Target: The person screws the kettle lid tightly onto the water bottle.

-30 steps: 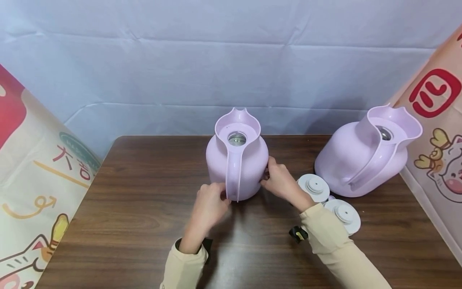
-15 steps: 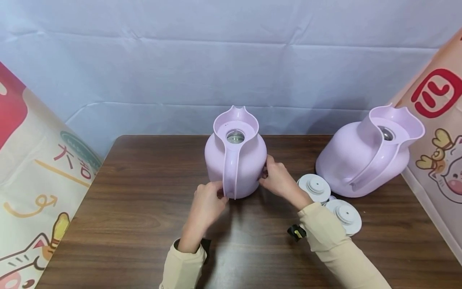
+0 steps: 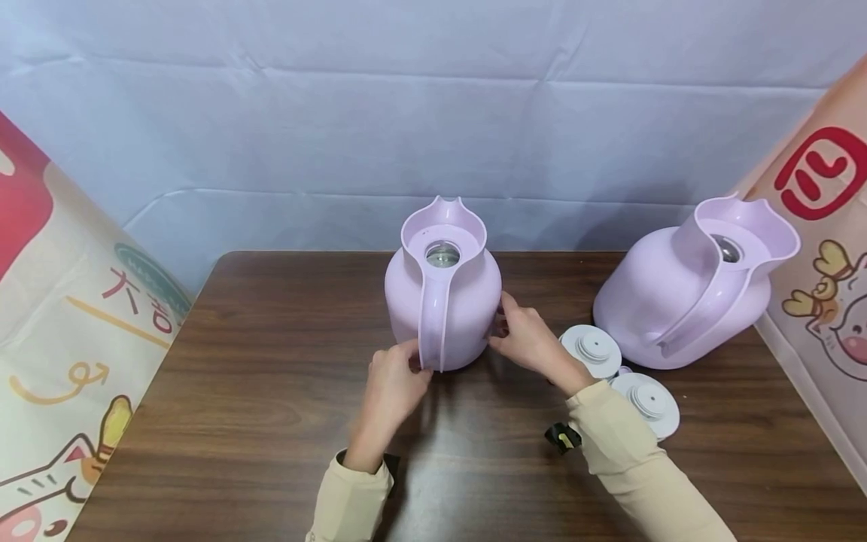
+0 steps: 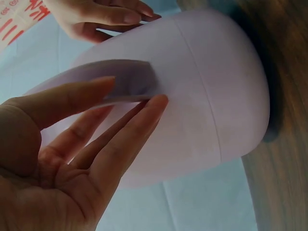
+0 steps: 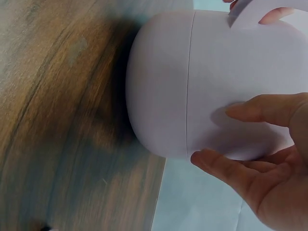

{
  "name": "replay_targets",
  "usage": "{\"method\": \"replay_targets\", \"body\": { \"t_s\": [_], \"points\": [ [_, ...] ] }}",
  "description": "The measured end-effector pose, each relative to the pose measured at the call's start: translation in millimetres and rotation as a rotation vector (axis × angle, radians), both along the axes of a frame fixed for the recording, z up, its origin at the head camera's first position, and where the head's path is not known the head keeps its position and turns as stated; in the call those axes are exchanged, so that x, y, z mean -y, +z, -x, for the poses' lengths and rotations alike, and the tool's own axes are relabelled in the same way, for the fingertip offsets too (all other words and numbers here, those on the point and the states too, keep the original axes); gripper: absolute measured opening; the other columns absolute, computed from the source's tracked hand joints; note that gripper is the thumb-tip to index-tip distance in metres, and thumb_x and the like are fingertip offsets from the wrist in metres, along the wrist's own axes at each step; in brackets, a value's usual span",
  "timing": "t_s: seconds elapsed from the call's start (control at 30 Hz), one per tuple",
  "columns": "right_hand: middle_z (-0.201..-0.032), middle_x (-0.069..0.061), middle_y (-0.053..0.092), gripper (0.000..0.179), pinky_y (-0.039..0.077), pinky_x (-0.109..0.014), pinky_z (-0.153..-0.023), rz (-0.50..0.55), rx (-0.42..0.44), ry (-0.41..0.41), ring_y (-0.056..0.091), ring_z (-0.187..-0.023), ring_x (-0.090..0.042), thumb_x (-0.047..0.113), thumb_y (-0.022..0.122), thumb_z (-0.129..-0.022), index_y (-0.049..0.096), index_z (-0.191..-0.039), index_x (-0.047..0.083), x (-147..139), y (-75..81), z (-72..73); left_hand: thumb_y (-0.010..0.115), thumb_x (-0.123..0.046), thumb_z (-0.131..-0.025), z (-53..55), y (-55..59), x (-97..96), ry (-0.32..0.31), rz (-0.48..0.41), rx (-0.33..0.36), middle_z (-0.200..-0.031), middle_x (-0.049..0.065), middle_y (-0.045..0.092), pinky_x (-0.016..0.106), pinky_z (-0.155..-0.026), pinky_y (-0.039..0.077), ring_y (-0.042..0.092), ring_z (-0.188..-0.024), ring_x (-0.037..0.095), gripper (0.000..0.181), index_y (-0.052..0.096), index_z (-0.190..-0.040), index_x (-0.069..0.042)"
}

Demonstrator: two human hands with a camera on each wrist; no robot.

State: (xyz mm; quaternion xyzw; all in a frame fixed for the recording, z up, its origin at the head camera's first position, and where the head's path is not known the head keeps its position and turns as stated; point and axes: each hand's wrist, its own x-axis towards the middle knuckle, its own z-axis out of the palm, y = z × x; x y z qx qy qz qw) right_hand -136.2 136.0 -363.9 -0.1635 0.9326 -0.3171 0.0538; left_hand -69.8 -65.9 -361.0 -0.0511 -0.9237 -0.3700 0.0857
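A lavender thermos jug (image 3: 467,309) stands upright on the table, its spout turned to the back and its handle to the front. A silvery liner shows through its round, uncovered mouth. My left hand (image 3: 396,384) pinches the lower end of the handle (image 4: 139,79) between thumb and fingers. Against the jug's right side rests my right hand (image 3: 531,339). In the right wrist view, its thumb and nearly straight fingers (image 5: 226,168) touch the body above the seam. Some fingertips of the right hand are hidden behind the jug.
To the right stands a second lavender thermos jug (image 3: 650,293), also uncovered. Two white round stoppers (image 3: 591,352) lie in front of it, close to my right forearm. A pale cloth (image 3: 339,135) hangs behind the brown wooden table (image 3: 271,421). Printed sheets (image 3: 74,339) flank both sides.
Between the first two frames the jug shifted slightly left and back, both hands staying on it. Since then it has hardly moved. The second jug and the stoppers lie as before.
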Motion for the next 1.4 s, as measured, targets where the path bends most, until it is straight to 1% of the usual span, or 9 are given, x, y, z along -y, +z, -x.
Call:
{"method": "replay_targets", "body": {
  "t_s": [0.1, 0.2, 0.3, 0.43, 0.63, 0.77, 0.87, 1.1, 1.4],
  "points": [
    [-0.117, -0.028, 0.054, 0.065, 0.046, -0.045, -0.081, -0.009, -0.001, 0.01, 0.057, -0.1, -0.038, 0.006, 0.066, -0.077, 0.032, -0.131, -0.009, -4.6, -0.8, -1.1, 0.067, 0.0, -0.068, -0.9, -1.5, -1.5, 0.016, -0.008, -0.001, -0.068, 0.004, 0.064, 0.038, -0.06, 0.044, 0.058, -0.064, 0.022, 0.018, 0.07, -0.082, -0.011],
    [-0.114, -0.027, 0.055, 0.064, 0.045, -0.045, -0.081, -0.047, -0.025, 0.015, 0.057, -0.099, -0.038, 0.007, 0.066, -0.077, 0.034, -0.131, -0.01, -11.7, 1.0, -2.3, 0.067, 0.0, -0.068, -1.7, -1.8, -2.3, 0.025, -0.01, -0.006, -0.067, 0.003, 0.064, 0.037, -0.059, 0.044, 0.056, -0.062, 0.02, 0.017, 0.07, -0.082, -0.011],
    [-0.112, -0.028, 0.056, 0.059, 0.044, -0.048, -0.082, -0.106, -0.032, 0.016, 0.056, -0.101, -0.038, 0.008, 0.065, -0.078, 0.04, -0.129, -0.01, -21.3, 6.6, -2.7, 0.066, 0.0, -0.068, -2.0, -1.4, -2.5, 0.025, -0.01, -0.013, -0.064, 0.001, 0.062, 0.036, -0.057, 0.043, 0.054, -0.06, 0.018, 0.016, 0.069, -0.079, -0.011],
    [-0.116, -0.029, 0.054, 0.055, 0.041, -0.051, -0.084, -0.187, 0.002, 0.011, 0.05, -0.106, -0.043, 0.01, 0.064, -0.08, 0.044, -0.128, -0.008, -36.7, 17.3, -2.7, 0.065, 0.001, -0.067, -2.0, -0.8, -2.4, 0.027, -0.006, -0.015, -0.06, 0.0, 0.059, 0.035, -0.056, 0.042, 0.049, -0.057, 0.018, 0.014, 0.068, -0.075, -0.011],
    [-0.109, -0.031, 0.056, 0.055, 0.04, -0.052, -0.084, -0.293, -0.008, 0.024, 0.051, -0.102, -0.047, 0.012, 0.068, -0.075, 0.048, -0.121, -0.01, -58.0, 26.5, -1.7, 0.065, 0.002, -0.066, -1.1, -0.7, -1.8, 0.016, 0.012, -0.034, -0.058, 0.0, 0.057, 0.036, -0.055, 0.041, 0.048, -0.055, 0.018, 0.014, 0.067, -0.072, -0.011],
    [-0.108, -0.031, 0.056, 0.058, 0.04, -0.052, -0.084, -0.342, 0.016, 0.058, 0.051, -0.101, -0.047, 0.012, 0.071, -0.072, 0.049, -0.119, -0.012, -68.4, 25.0, -0.7, 0.065, 0.001, -0.066, -1.1, -0.4, -1.5, 0.013, 0.019, -0.028, -0.06, 0.001, 0.059, 0.038, -0.056, 0.042, 0.053, -0.057, 0.022, 0.014, 0.067, -0.071, -0.012],
    [-0.107, -0.032, 0.055, 0.061, 0.04, -0.052, -0.084, -0.373, 0.044, 0.061, 0.05, -0.1, -0.048, 0.013, 0.072, -0.069, 0.048, -0.12, -0.011, -74.3, 23.5, -1.0, 0.066, 0.0, -0.067, -1.7, 0.3, -1.7, 0.016, 0.024, -0.021, -0.063, 0.003, 0.062, 0.04, -0.057, 0.043, 0.055, -0.059, 0.023, 0.014, 0.067, -0.072, -0.012],
    [-0.105, -0.032, 0.054, 0.068, 0.042, -0.05, -0.079, -0.428, 0.089, 0.07, 0.051, -0.097, -0.047, 0.011, 0.076, -0.06, 0.05, -0.119, -0.011, -82.0, 21.4, 0.3, 0.066, 0.001, -0.067, -2.1, -0.2, -1.1, 0.017, 0.034, -0.027, -0.061, 0.002, 0.06, 0.039, -0.057, 0.043, 0.053, -0.057, 0.022, 0.013, 0.066, -0.071, -0.012],
    [-0.105, -0.031, 0.053, 0.072, 0.043, -0.047, -0.076, -0.485, 0.117, 0.099, 0.05, -0.095, -0.045, 0.01, 0.079, -0.055, 0.051, -0.118, -0.01, -89.1, 13.0, 2.8, 0.066, 0.001, -0.067, -1.4, -0.2, -1.0, 0.01, 0.035, -0.021, -0.059, 0.001, 0.058, 0.039, -0.056, 0.042, 0.052, -0.057, 0.022, 0.013, 0.067, -0.071, -0.012]
  ]
}}
